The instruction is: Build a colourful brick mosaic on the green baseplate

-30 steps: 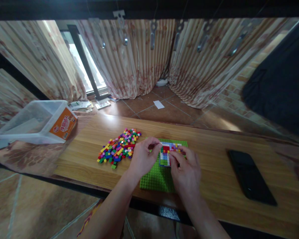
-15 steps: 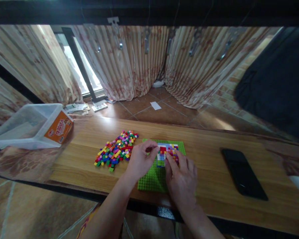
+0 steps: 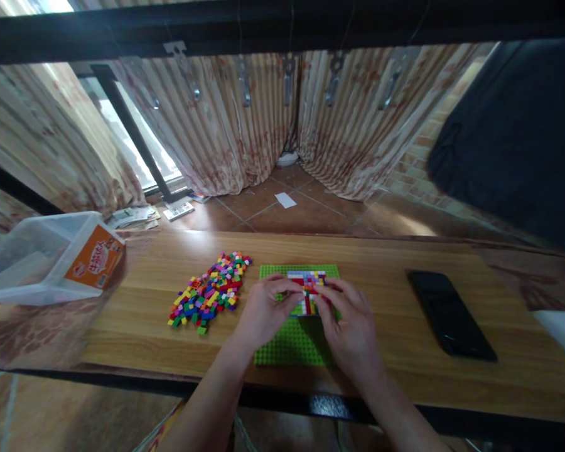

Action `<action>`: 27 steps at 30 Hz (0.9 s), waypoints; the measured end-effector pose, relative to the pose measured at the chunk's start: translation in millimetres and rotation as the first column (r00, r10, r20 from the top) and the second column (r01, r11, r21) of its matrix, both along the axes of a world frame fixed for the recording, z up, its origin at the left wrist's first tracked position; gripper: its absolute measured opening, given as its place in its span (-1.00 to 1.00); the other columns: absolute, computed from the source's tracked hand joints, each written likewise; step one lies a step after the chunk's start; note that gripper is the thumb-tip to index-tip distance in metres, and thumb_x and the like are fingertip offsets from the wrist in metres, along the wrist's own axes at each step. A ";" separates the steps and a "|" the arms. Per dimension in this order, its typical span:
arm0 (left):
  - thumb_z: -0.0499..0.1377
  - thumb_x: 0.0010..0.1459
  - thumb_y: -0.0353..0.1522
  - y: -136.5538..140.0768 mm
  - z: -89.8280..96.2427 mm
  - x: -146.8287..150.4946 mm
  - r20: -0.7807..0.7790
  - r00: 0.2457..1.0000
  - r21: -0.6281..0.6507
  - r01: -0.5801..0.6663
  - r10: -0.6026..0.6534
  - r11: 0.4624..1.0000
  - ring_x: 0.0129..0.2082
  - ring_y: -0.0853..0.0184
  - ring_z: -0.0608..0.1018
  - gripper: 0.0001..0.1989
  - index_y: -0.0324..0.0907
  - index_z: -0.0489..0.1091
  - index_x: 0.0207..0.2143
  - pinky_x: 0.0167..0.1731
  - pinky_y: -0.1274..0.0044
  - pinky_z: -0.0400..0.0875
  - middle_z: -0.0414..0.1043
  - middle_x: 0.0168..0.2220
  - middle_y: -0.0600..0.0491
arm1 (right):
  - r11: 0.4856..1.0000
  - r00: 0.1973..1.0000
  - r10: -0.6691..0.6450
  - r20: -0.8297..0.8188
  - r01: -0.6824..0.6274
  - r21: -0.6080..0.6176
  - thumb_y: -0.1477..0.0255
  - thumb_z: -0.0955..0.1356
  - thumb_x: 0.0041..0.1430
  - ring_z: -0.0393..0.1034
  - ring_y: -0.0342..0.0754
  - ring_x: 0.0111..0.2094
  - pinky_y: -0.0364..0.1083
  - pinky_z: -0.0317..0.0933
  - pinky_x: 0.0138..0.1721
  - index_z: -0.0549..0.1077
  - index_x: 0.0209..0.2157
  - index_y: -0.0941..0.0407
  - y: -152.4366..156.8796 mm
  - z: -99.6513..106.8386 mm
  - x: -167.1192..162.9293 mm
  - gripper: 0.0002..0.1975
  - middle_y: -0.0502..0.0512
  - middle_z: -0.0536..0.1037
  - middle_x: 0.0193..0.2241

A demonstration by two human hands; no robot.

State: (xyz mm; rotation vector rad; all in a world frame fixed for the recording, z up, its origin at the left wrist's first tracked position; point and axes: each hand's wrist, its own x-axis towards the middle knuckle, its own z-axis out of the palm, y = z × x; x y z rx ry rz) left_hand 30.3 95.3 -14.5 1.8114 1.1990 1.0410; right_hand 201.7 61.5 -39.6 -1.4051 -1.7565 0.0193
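Note:
A green studded baseplate [image 3: 294,345] lies on the table, carrying a block of small bricks [image 3: 307,275] in white, blue, red, yellow and purple near its far side. Over the left part of these bricks my left hand [image 3: 268,311] is closed, thumb and forefinger pinched together; whatever is between them is too small to make out. From the right my right hand [image 3: 353,320] bends over the same bricks, thumb and forefinger drawn together at their surface, hiding some of them. Left of the baseplate a pile of loose toy bricks [image 3: 211,292] in many colours is spread out.
A black phone [image 3: 452,314] lies on the wooden table [image 3: 390,270] at the right. Beyond the table's left end stands a clear plastic bin [image 3: 42,251] with an orange label. A dark bar [image 3: 282,28] with hanging metal clips crosses the top of the view.
My left fingertips have moved a little nearer my right ones over the bricks. My right fingers have lifted slightly toward the far side. The camera view has shifted, moving the surroundings left.

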 end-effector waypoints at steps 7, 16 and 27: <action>0.28 0.14 -0.41 -2.4 -5.3 5.0 -0.068 0.997 0.103 -0.035 0.042 0.994 -0.26 0.33 0.55 -0.90 -0.05 0.60 -0.35 -0.16 0.46 0.41 0.54 -0.33 0.08 | 0.998 0.998 0.013 0.068 -0.017 0.056 0.42 0.35 0.26 0.36 0.02 -0.08 0.05 0.21 -0.05 0.55 -0.20 0.02 -1.0 -3.2 -5.5 -0.87 0.10 0.53 -0.08; 0.25 0.18 -0.42 -7.8 -2.9 7.2 -0.343 0.932 0.318 0.001 0.114 0.948 -0.27 0.30 0.50 -0.89 -0.05 0.57 -0.33 -0.18 0.38 0.28 0.55 -0.33 0.09 | 0.993 0.993 -0.022 0.112 0.008 0.120 0.44 0.34 0.27 0.35 0.02 -0.08 0.06 0.18 -0.03 0.56 -0.23 0.04 0.4 -2.4 -7.6 -0.87 0.11 0.55 -0.09; 0.21 0.19 -0.42 -14.9 -2.5 18.6 -0.423 0.880 0.299 -0.090 0.216 0.950 -0.27 0.30 0.50 -0.89 -0.13 0.50 -0.42 -0.18 0.39 0.25 0.51 -0.35 0.05 | 1.000 0.995 -0.003 -0.105 0.004 0.004 0.41 0.35 0.24 0.39 0.02 -0.08 0.08 0.28 -0.05 0.57 -0.23 0.03 1.8 -6.2 -6.8 -0.86 0.12 0.53 -0.09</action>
